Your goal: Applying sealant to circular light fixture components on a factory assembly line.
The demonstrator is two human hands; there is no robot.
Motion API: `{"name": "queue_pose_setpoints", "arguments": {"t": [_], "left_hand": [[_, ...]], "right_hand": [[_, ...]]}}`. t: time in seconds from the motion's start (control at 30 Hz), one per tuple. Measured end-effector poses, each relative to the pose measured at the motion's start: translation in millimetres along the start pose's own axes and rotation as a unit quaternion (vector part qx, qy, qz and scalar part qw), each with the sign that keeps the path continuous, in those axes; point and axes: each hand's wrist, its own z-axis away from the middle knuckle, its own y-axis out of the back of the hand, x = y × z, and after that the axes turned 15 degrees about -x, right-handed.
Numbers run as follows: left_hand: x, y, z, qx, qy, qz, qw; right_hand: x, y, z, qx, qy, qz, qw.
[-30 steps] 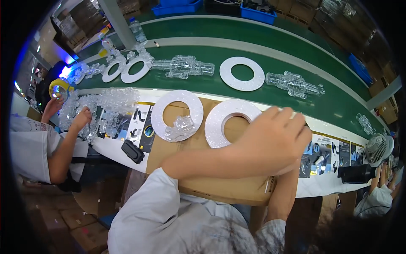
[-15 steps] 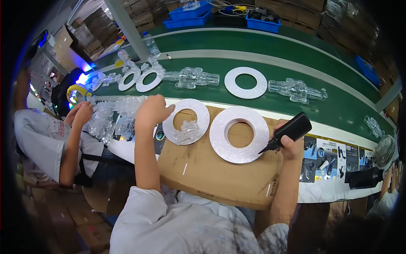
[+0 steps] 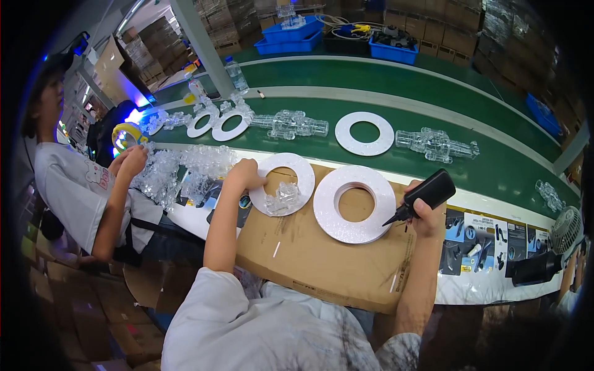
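The left hand (image 3: pixel 245 174) is now brought within reach of the single flat white ring (image 3: pixel 305 180) on brown cardboard (image 3: pixel 334 266), finger closure unclear, while a black plastic bottle (image 3: pixel 434 188) is clamped in the right hand (image 3: pixel 427 221).

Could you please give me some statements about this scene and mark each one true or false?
1. The right hand holds a black bottle. True.
2. The left hand holds a blue tray. False: it is at the edge of a thin white ring.
3. A clear plastic piece lies partly over that ring's hole. True.
4. The thick white ring lies on the green table. False: it lies on brown cardboard.
5. The bottle's tip points away from the thick white ring. False: it points toward that ring.
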Motion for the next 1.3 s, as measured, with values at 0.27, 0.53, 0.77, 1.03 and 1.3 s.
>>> {"name": "queue_pose_setpoints", "arguments": {"t": [0.27, 0.53, 0.77, 1.03, 1.3], "left_hand": [[-5.0, 40.8, -8.6, 0.049, -0.03, -0.097, 0.994], [27.5, 125.2, -52.7, -0.006, -0.129, -0.134, 0.983], [175.6, 189.0, -66.8, 0.005, -0.322, -0.28, 0.904], [418.6, 189.9, -65.2, 0.04, -0.517, -0.418, 0.746], [617.1, 151.2, -36.1, 0.033, -0.582, -0.425, 0.692]], "right_hand": [[6.4, -1.3, -3.9, -0.002, 0.009, -0.02, 1.0], [1.4, 5.3, -2.9, -0.005, 0.027, -0.037, 0.999], [5.3, 7.6, -5.0, -0.016, 0.024, -0.113, 0.993], [-15.5, 23.8, 12.6, -0.026, 0.099, -0.144, 0.984], [-32.8, 64.5, 34.6, 0.019, 0.114, -0.082, 0.99]]}}
